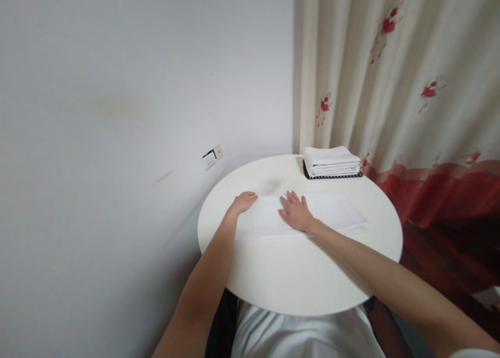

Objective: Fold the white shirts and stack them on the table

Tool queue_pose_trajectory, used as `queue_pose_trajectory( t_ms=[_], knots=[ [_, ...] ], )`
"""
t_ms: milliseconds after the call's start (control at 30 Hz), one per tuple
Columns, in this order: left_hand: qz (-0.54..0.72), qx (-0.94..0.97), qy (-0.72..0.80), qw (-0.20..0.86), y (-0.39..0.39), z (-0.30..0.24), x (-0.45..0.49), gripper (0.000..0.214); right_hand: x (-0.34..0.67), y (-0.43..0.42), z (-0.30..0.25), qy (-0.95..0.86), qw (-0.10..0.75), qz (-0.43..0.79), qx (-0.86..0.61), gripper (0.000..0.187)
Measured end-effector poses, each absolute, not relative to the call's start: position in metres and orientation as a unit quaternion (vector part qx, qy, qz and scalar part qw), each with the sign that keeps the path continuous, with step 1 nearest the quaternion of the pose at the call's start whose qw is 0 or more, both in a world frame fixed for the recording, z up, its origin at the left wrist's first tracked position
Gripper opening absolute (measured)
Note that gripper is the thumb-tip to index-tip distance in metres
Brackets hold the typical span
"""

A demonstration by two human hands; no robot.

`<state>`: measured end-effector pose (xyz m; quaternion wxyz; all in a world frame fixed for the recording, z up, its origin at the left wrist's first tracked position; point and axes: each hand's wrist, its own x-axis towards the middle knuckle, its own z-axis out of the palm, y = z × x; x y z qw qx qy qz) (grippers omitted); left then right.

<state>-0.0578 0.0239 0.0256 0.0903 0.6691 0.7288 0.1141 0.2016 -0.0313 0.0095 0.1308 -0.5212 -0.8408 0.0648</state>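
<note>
A white towel [332, 212] lies folded into a long strip across the round white table [304, 285]. My left hand [242, 202] rests at the strip's far left corner, fingers curved down onto the cloth. My right hand [296, 212] lies flat on the towel near its middle, fingers stretched out and slightly spread. Neither hand lifts the cloth.
A stack of folded white towels [332, 162] sits on a dark mat [312, 176] at the table's far edge. A cream curtain with red flowers [410, 87] hangs behind and to the right. A wall socket [211, 157] is on the grey wall at left.
</note>
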Motion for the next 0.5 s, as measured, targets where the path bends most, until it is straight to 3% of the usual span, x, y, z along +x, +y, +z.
queue_pose_trajectory(
  t_ms=[333,500],
  knots=[
    [0.136,0.585,0.797,0.062,-0.020,0.041,-0.123,0.058,0.198,-0.036,0.012,-0.858,0.117,0.066,-0.495,0.058],
    [0.128,0.572,0.808,0.061,-0.045,0.034,-0.118,0.049,0.196,-0.036,0.012,-0.855,0.114,0.066,-0.501,0.058]
  ],
)
